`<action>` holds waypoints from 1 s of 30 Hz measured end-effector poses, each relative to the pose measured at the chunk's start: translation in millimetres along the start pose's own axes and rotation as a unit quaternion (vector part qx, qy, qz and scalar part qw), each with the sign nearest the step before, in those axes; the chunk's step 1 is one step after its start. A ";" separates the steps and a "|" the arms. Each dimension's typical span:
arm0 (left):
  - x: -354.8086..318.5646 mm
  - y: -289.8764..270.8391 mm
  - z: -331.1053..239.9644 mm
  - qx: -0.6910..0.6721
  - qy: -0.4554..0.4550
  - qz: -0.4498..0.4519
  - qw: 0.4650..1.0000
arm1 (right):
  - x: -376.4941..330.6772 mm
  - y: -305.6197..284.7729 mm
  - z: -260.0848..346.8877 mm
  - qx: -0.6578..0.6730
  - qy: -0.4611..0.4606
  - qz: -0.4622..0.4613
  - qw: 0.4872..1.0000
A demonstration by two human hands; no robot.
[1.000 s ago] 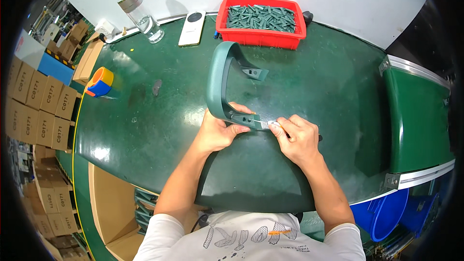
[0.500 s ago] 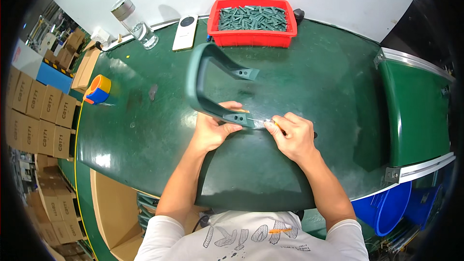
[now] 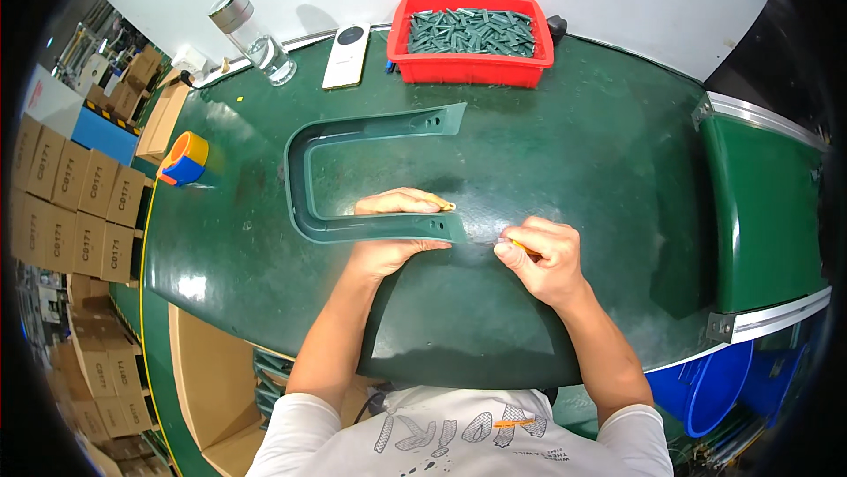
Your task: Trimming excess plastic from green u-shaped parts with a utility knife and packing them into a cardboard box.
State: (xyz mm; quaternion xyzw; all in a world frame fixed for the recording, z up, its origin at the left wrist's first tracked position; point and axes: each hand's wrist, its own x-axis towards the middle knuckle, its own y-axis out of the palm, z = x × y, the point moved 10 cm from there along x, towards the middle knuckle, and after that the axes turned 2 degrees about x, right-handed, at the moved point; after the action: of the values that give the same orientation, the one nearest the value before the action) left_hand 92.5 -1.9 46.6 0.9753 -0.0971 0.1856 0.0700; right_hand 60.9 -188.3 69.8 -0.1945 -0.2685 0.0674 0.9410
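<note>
One U-shaped green plastic piece (image 3: 298, 181) is held at the glossy dark-green tabletop (image 3: 618, 150), its closed bend to the left and both ends toward the right; whether it touches the surface cannot be told. Its near leg runs between the fingers and thumb of the left hand (image 3: 381, 256): fingers along the far side, thumb along the near side, grasping it close to the end with dark holes. A small yellow object (image 3: 438, 201) sits at those fingertips. The right hand (image 3: 549, 256), just right of that end and apart from it, is curled around a slim yellow-handled tool (image 3: 520, 247), mostly hidden by the fingers. Farther off stands a red rectangular plastic tub (image 3: 468, 71) heaped with small green strips (image 3: 472, 31).
</note>
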 end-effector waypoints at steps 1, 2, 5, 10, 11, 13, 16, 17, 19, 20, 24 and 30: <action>0.0 0.4 -0.9 0.002 0.007 0.003 1.000 | -0.2 0.7 0.4 0.000 -0.006 0.003 1.000; 0.0 0.7 -1.6 0.005 0.013 0.006 1.000 | -0.7 1.2 0.1 0.000 -0.012 0.006 1.000; 0.7 4.0 -7.3 0.013 0.037 0.044 0.998 | -0.5 3.8 2.0 0.003 -0.017 0.017 1.000; 0.2 4.9 -9.5 0.016 0.046 0.062 0.997 | 0.3 6.3 2.9 0.002 -0.012 0.032 0.999; 0.2 5.0 -9.6 0.014 0.042 0.061 0.997 | 0.4 6.3 3.3 0.003 -0.014 0.031 0.999; 0.3 5.5 -9.1 0.014 0.038 0.062 0.997 | 0.1 6.3 3.1 0.001 -0.015 0.032 0.999; 0.5 3.9 -7.5 0.013 0.026 0.045 0.999 | 0.4 6.7 2.9 -0.004 -0.014 0.036 0.999; 0.0 3.3 -5.8 0.008 0.015 0.027 0.999 | 0.7 6.7 3.2 -0.005 -0.015 0.036 0.999; -0.4 2.6 -2.6 0.000 -0.001 0.011 1.000 | 0.7 5.3 3.6 -0.009 -0.020 0.032 0.999; -0.5 3.0 -1.7 -0.002 -0.005 0.012 1.000 | 0.6 4.6 3.7 -0.011 -0.025 0.027 0.999; -0.2 5.2 -2.3 0.003 -0.001 0.015 1.000 | -0.1 1.2 5.0 -0.022 -0.042 0.004 0.999; -2.7 12.6 -5.5 0.040 0.022 0.071 0.996 | 0.3 -1.0 8.5 -0.037 -0.049 -0.004 0.998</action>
State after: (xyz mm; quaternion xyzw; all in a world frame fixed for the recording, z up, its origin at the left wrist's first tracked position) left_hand 85.4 -12.7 51.9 0.9638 -0.1569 0.2148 0.0201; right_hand 56.6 -186.3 77.0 -0.2250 -0.3172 0.0626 0.9192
